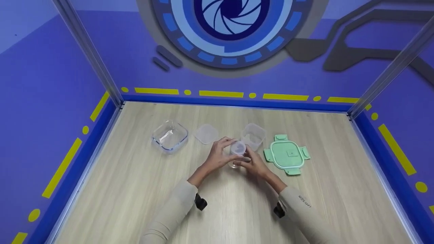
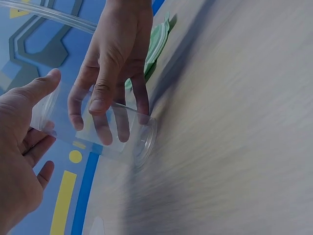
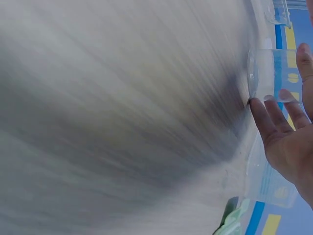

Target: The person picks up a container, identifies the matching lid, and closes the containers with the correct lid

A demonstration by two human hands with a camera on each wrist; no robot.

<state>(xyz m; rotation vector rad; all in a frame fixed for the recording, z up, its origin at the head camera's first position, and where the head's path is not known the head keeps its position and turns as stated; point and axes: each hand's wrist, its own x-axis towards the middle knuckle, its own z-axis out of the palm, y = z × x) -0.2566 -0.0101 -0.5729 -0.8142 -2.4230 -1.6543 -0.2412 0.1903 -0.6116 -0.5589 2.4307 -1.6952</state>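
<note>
A clear plastic cylindrical container with a translucent round top stands upright between both hands, close over the table. My left hand grips it around the top, thumb on the near side and fingers on the far side. Lower down, my right hand holds its clear wall from the right. In the left wrist view the right fingers show through the container's wall, and its round base is near the wood. Seen from the right wrist, the base is at the tabletop, with the right fingertips beside it.
A square glass container is at the left on the wooden table. Behind the hands lie a translucent flat lid and a translucent square container. At the right lies a green clip-on lid. Blue panels enclose the table.
</note>
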